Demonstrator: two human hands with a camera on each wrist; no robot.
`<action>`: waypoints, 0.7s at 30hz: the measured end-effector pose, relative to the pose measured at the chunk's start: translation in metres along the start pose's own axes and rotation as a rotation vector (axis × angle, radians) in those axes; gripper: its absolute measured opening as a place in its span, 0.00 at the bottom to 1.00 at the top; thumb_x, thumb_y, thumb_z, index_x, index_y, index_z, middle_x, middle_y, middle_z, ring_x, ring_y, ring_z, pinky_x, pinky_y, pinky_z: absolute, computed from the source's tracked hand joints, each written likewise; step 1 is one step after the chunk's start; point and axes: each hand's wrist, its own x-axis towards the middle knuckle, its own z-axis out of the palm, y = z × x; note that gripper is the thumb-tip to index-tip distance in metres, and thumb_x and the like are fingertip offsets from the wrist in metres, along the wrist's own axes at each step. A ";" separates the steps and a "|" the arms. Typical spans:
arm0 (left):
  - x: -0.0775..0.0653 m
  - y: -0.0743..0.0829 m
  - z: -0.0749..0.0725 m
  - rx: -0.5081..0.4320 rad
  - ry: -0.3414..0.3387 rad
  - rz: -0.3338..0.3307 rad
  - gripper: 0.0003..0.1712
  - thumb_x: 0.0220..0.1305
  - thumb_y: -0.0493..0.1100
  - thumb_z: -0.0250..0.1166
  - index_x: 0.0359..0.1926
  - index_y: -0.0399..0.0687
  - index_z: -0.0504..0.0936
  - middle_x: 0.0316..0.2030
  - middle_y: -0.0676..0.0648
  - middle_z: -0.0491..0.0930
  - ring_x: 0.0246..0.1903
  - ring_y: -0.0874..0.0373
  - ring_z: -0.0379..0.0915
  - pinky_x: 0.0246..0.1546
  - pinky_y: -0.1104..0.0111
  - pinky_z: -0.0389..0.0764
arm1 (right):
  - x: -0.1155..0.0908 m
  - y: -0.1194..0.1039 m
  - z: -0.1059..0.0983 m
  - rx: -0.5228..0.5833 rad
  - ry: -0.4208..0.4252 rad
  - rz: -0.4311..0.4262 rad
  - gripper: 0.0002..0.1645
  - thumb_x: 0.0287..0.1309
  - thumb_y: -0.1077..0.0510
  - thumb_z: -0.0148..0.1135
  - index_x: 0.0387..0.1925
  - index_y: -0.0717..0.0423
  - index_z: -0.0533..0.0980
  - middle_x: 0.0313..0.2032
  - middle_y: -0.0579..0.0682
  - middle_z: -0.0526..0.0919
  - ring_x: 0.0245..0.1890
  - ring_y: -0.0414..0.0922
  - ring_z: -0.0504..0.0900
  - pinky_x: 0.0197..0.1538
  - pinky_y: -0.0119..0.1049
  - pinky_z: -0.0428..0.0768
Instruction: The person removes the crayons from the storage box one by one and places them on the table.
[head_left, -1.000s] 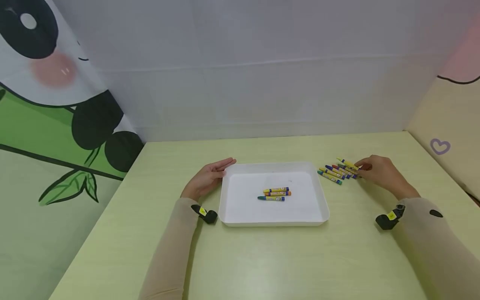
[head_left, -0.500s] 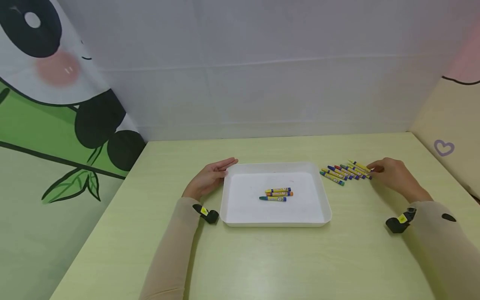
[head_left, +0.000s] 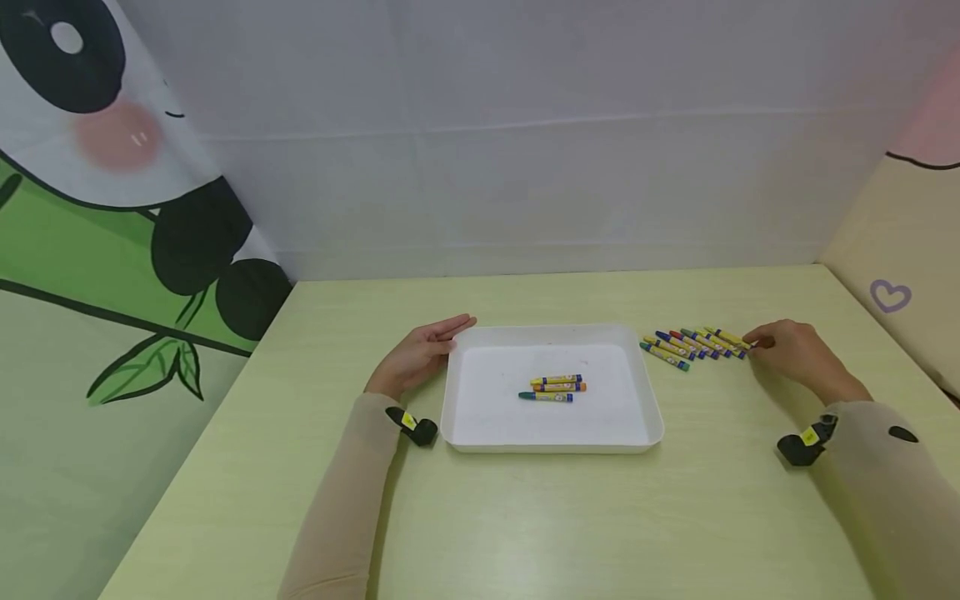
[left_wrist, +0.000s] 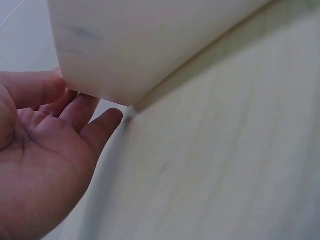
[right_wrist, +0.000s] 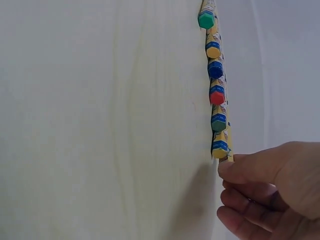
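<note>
My left hand (head_left: 415,357) rests at the far left corner of a shallow white tray (head_left: 480,427), index and middle fingers extended along it. In the left wrist view, the thumb of my left hand (left_wrist: 45,135) touches the tray's edge (left_wrist: 110,55), with other fingertips partly hidden behind it. My right hand (head_left: 798,354) pinches the near end of a yellow crayon (head_left: 726,337), the last in a slanted row on the table. In the right wrist view, the thumb of my right hand (right_wrist: 265,185) lies over that crayon, partly covering it.
Beside the tray's right side lie several crayons, from a green one (head_left: 666,357) past a red one (head_left: 686,342). Inside the tray are a yellow crayon (head_left: 557,380), an orange crayon (head_left: 558,387) and a dark green crayon (head_left: 546,397). A pale wall (head_left: 525,192) stands behind the table.
My right hand has shifted right and slightly nearer; its yellow crayon now lies closer against the row. The view shifted slightly. My left hand stays at the tray's corner.
</note>
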 end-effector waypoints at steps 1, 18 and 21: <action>0.000 0.000 0.000 0.001 0.002 -0.002 0.30 0.72 0.27 0.44 0.73 0.43 0.57 0.74 0.46 0.55 0.73 0.54 0.48 0.71 0.59 0.55 | 0.000 0.000 0.000 0.000 -0.004 0.003 0.21 0.61 0.65 0.53 0.52 0.76 0.74 0.46 0.75 0.78 0.46 0.69 0.76 0.47 0.61 0.75; 0.000 0.001 0.000 -0.007 0.018 -0.015 0.30 0.71 0.27 0.45 0.72 0.42 0.58 0.73 0.46 0.57 0.73 0.55 0.49 0.71 0.61 0.56 | -0.002 0.001 -0.005 0.030 -0.051 0.029 0.23 0.60 0.63 0.55 0.53 0.75 0.73 0.44 0.72 0.79 0.44 0.65 0.77 0.43 0.55 0.77; 0.000 0.001 -0.001 -0.006 0.015 -0.017 0.30 0.71 0.27 0.45 0.73 0.42 0.58 0.73 0.46 0.57 0.73 0.55 0.49 0.71 0.62 0.57 | -0.002 0.000 -0.007 0.039 -0.055 0.031 0.23 0.60 0.62 0.56 0.54 0.75 0.73 0.45 0.72 0.79 0.44 0.64 0.78 0.43 0.54 0.78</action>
